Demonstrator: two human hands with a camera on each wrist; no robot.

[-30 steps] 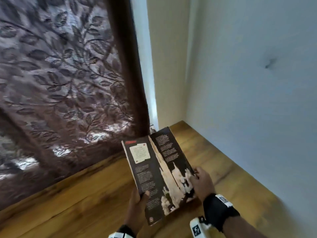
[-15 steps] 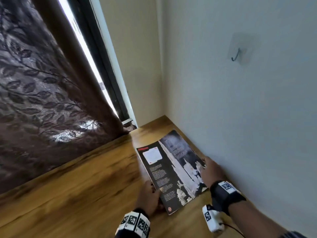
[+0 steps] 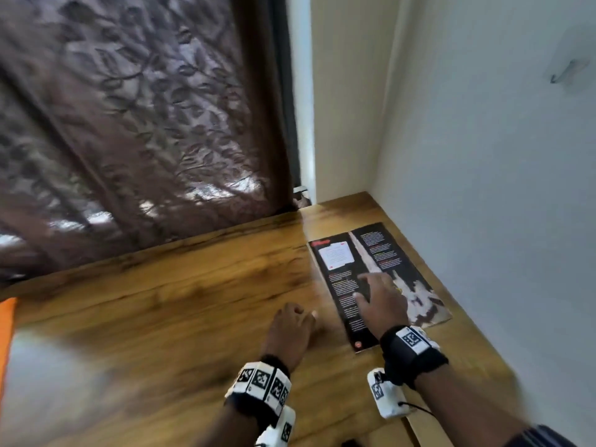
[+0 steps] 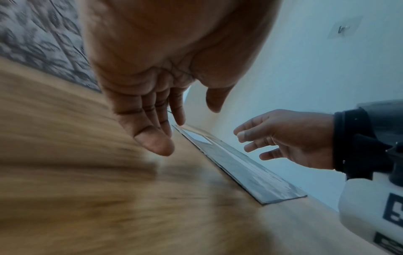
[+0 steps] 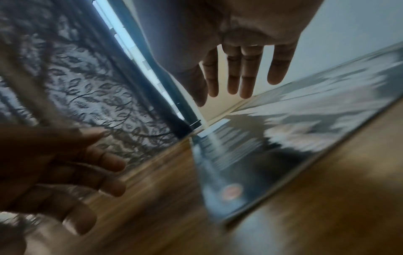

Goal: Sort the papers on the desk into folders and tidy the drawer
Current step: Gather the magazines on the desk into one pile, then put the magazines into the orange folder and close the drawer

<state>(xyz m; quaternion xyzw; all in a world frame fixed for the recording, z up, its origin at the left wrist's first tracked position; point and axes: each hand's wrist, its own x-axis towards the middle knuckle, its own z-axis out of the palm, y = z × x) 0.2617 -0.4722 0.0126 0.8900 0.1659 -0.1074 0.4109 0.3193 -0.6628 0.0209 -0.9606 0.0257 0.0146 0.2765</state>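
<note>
- Can't read a thing from my end: the booklet (image 3: 361, 272) under my right hand's fingers (image 3: 366, 279) has text columns and a red heading, all too blurry.

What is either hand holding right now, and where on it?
Nothing. The magazine lies flat on the desk; the right hand hovers open above it, and the left hand is beside it, empty.
</note>
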